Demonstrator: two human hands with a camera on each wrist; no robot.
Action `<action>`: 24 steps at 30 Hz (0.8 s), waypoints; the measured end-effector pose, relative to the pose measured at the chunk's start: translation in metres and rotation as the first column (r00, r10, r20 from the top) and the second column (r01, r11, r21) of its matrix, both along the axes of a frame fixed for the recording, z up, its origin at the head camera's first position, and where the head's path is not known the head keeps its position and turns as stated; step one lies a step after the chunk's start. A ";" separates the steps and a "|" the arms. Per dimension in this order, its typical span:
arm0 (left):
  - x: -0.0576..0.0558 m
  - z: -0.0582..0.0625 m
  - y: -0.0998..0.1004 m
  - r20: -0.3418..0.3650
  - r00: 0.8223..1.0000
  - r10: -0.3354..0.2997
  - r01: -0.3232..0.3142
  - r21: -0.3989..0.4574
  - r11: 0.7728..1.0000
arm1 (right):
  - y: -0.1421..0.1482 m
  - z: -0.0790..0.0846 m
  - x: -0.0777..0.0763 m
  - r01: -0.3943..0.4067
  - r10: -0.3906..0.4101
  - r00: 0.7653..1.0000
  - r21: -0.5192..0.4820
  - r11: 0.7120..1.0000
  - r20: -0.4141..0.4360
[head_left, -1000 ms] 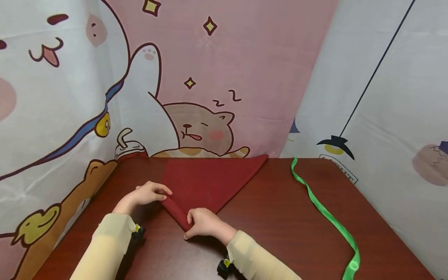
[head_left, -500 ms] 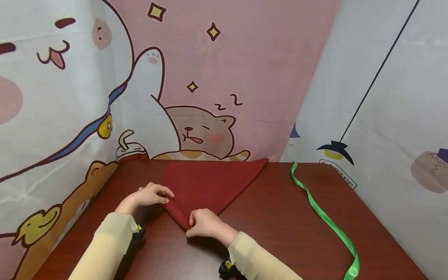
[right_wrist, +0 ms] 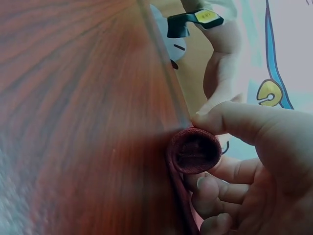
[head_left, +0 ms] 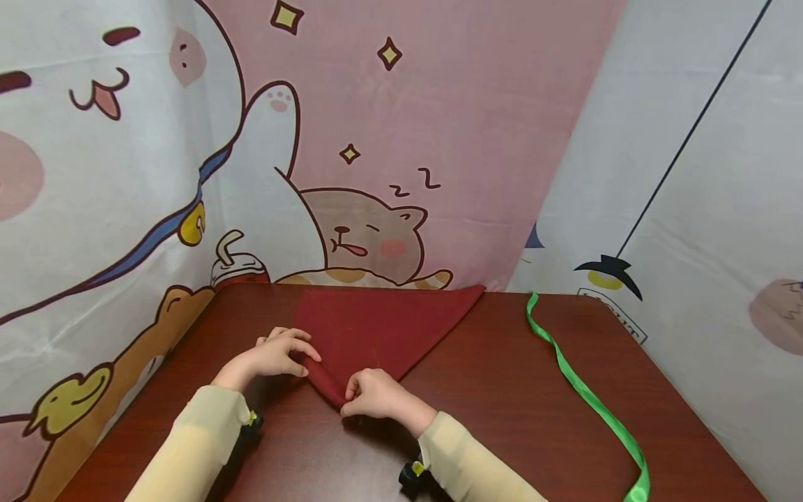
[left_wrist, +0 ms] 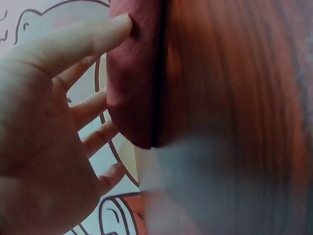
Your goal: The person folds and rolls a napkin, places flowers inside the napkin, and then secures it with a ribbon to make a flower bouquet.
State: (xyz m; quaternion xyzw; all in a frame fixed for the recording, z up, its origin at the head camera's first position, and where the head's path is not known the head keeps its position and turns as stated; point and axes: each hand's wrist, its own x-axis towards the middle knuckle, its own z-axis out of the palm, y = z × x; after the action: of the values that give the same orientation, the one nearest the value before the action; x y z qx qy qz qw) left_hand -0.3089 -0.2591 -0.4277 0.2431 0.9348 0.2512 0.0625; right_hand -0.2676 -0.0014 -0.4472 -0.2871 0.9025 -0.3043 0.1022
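The red cloth [head_left: 376, 328] lies mid-frame in the head view, its rolled edge [head_left: 326, 383] pinched at lower centre by the right hand [head_left: 378, 395] and, seemingly looser, left of centre by the left hand [head_left: 271, 357], outer fingers spread, so uneven tension could skew it.

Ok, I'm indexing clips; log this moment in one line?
left hand: holds red cloth; right hand: grips its rolled end; green ribbon: untouched

Two Zs [head_left: 428, 178] mark the backdrop [head_left: 477, 104]; boxed lettering [head_left: 621, 319] there is unclear.

Free passage between red cloth [head_left: 383, 328] and green ribbon [head_left: 597, 403]
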 end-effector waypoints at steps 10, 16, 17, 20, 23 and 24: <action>0.005 -0.001 0.025 -0.050 0.986 -0.156 0.154 -0.044 0.987 | 0.009 -0.001 -0.005 -0.004 0.009 0.999 -0.085 0.996 0.051; 0.004 0.002 0.039 -0.061 0.974 -0.218 0.213 -0.081 0.974 | 0.015 -0.002 -0.007 0.000 0.003 0.999 -0.079 0.997 0.038; 0.003 0.002 0.040 -0.056 0.974 -0.220 0.215 -0.086 0.973 | 0.016 -0.002 -0.007 0.000 0.002 0.999 -0.077 0.997 0.036; 0.001 0.004 0.045 -0.040 0.974 -0.223 0.219 -0.089 0.972 | 0.018 -0.002 -0.007 0.002 0.000 1.000 -0.068 0.998 0.030; -0.001 0.005 0.049 -0.025 0.974 -0.223 0.220 -0.090 0.971 | 0.020 -0.003 -0.006 0.008 -0.007 1.000 -0.052 0.999 0.024; -0.002 0.005 0.051 -0.023 0.974 -0.224 0.221 -0.090 0.971 | 0.021 -0.002 -0.006 0.010 -0.009 1.000 -0.046 0.999 0.022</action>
State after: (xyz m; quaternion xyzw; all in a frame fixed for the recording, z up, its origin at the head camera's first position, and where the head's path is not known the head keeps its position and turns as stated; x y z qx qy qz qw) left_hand -0.3112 -0.2079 -0.4222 0.3477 0.9125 0.1979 0.0856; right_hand -0.2739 0.0193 -0.4497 -0.2818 0.8955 -0.3285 0.1039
